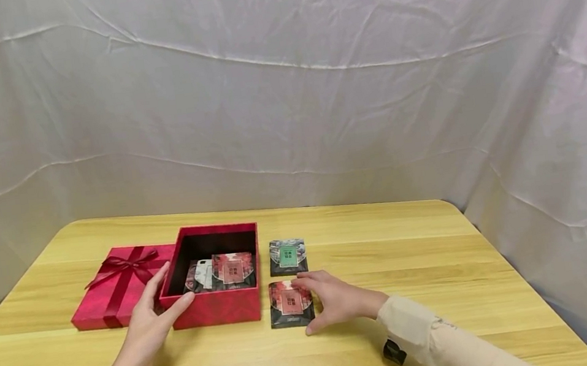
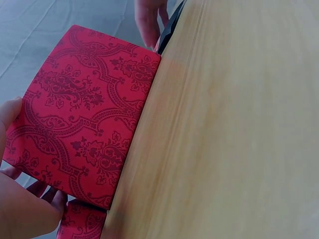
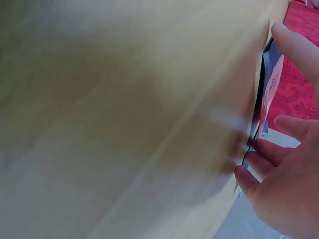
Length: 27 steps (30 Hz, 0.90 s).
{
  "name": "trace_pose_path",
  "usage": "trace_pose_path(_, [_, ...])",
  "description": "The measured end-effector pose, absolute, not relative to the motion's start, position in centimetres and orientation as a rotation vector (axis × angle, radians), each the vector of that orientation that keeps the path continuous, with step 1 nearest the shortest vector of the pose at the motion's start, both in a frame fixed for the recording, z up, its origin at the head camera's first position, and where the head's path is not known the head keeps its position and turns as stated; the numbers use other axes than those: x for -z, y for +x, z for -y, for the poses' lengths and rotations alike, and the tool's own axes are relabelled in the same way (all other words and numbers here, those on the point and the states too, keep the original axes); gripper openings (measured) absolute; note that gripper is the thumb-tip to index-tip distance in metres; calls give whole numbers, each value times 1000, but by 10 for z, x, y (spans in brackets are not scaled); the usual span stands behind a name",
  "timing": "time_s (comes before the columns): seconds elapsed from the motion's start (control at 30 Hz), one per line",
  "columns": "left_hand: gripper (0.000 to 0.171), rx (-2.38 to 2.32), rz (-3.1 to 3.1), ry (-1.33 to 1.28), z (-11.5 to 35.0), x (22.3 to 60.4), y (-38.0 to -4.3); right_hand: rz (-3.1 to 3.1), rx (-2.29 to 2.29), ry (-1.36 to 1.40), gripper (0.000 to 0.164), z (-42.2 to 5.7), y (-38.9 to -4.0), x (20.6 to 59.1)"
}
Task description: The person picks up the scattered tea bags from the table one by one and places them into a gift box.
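An uncovered red gift box (image 1: 215, 307) with a dark inside stands left of the table's middle. My left hand (image 1: 146, 316) holds its near left corner, thumb at the front rim and fingers along the left side; the left wrist view shows the box's patterned wall (image 2: 87, 114). Inside lie a red-and-black sachet (image 1: 233, 269) and other packets partly hidden beneath it. Right of the box, a red-labelled sachet (image 1: 290, 302) lies flat. My right hand (image 1: 336, 298) is over its right edge, fingers spread, thumb near the lower corner. Behind that sachet lies a green-labelled sachet (image 1: 288, 256).
The red lid (image 1: 123, 286) with a dark red ribbon bow lies left of the box. All of it rests on a wooden table (image 1: 391, 244) with rounded far corners. Pale cloth (image 1: 284, 110) hangs behind and along the sides.
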<state>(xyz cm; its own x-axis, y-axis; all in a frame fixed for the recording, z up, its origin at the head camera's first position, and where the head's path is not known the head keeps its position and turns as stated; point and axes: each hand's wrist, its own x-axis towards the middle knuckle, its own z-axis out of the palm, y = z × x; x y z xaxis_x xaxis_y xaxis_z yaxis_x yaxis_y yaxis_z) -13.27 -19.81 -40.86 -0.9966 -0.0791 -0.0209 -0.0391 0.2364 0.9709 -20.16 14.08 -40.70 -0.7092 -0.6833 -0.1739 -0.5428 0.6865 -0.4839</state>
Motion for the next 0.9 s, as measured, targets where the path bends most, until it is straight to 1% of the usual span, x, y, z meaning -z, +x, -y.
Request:
trace_pose_path(0.17, [84,1933,2431,115,198,409,-131,-2588,575,-947,93,-140,-200,411])
trace_pose_path(0.4, [84,1933,2444,120,197,408,-133,-2630,559,-942,87,-141,-200,413])
trace_pose_path(0.67, [84,1946,2419,110,197,408,-132,-2662,462,-1029,84,-141,-200,413])
trace_pose_path(0.9, [85,1937,2434,119,198,408,-132,-2668,429,-1031,83,-144,-199,409])
